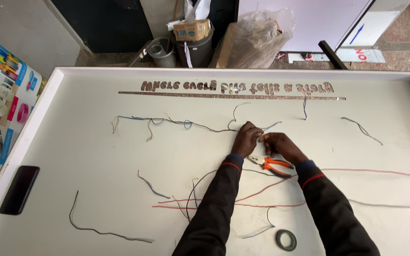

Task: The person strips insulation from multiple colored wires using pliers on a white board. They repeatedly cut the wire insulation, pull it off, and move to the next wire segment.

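Both hands, left (246,139) and right (281,146), met near the middle of the white worktop (72,142), fingers pinched on a thin wire (200,126). Orange-handled pliers (271,165) lay just below them, a tape roll (285,240) nearer, a black phone (19,189) far left. The wire's pinched end was hidden.

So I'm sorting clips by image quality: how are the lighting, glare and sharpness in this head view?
Head view: soft, even light on the white panel, no glare, faint shadows. Left hand, right hand and orange pliers are fairly sharp; thin wires stay readable. Wide-angle lens bows the panel's edges.
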